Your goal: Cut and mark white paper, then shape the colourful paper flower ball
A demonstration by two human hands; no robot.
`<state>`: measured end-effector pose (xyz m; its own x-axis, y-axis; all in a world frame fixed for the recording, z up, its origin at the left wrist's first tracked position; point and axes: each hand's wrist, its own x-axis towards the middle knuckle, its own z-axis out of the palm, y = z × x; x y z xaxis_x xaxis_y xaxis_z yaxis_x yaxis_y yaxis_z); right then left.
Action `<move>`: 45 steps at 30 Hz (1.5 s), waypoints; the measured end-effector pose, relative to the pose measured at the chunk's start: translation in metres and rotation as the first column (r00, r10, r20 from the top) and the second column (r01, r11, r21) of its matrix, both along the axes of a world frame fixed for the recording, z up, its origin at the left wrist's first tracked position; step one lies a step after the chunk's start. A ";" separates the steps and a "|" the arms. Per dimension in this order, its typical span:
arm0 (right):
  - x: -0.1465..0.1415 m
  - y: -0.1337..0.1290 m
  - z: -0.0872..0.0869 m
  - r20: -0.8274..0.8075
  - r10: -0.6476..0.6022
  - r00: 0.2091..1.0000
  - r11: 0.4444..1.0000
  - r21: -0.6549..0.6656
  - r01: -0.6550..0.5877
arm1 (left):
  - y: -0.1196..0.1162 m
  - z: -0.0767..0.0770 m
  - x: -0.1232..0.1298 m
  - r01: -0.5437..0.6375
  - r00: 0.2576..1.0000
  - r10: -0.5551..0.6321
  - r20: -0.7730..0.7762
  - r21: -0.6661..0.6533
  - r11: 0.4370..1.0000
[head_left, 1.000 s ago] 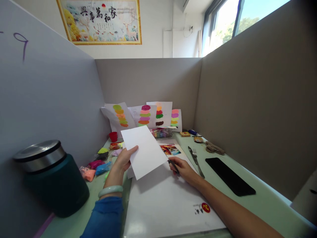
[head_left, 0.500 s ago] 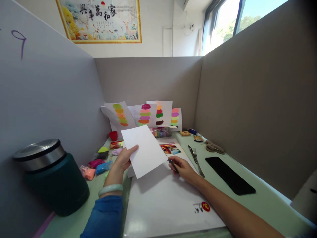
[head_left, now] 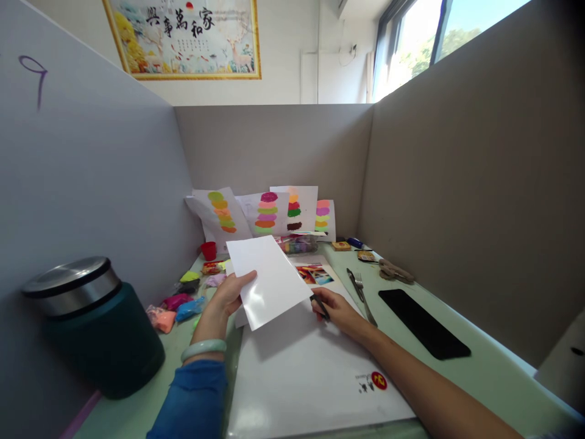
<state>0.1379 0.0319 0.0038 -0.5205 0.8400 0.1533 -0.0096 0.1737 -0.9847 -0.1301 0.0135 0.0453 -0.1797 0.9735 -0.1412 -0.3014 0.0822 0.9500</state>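
Holding white sheet (head_left: 274,280) aloft w/ left hand (head_left: 228,296), thumb on top, other fingers tucked beneath nr. the left side; raised over white board (head_left: 292,384) at desk's (head_left: 484,378) near edge, approx. mid-width, tilted, shadow thrown below. Gripping black-handled tool (head_left: 322,309), prob. scissors, w/ right hand (head_left: 338,311), fingers narrowed round the handle, just at sheet's right corner; can't tell whether blades bite or merely rest there.

Judged as cutting step, seemingly nr. the start, w/ no cut line visible. Likely calls for a firm left pinch, blades squared to the paper's margin, slow straight feed.

Materials: for sheet, smooth, stiff-looking, glossy highlight low left; for board, slick & flat. Toward desk's left edge, soft-looking coloured lumps (head_left: 178,301), plus squat teal flask (head_left: 109,341), metal-lidded. Toward right edge, thin metal cutlery (head_left: 362,297), then flat black slab (head_left: 423,323), round-cornered.
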 end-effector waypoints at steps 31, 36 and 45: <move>0.003 0.010 -0.015 0.094 -0.059 0.994 0.990 0.134 0.046 | -0.006 0.005 0.010 0.106 0.993 -0.108 -0.053 -0.034 0.994; 0.003 0.011 -0.016 0.083 -0.075 0.994 0.989 0.137 0.063 | -0.005 0.003 0.010 0.128 0.991 -0.129 -0.046 -0.018 0.992; 0.003 0.017 -0.027 0.108 -0.155 0.982 0.971 0.199 0.132 | -0.004 0.002 0.013 0.100 0.994 -0.101 -0.047 -0.015 0.995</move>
<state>0.1411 0.0484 -0.0228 -0.4212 0.8687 0.2608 0.1470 0.3491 -0.9255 -0.1172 0.0097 0.0473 -0.0875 0.9853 -0.1470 -0.2458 0.1216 0.9616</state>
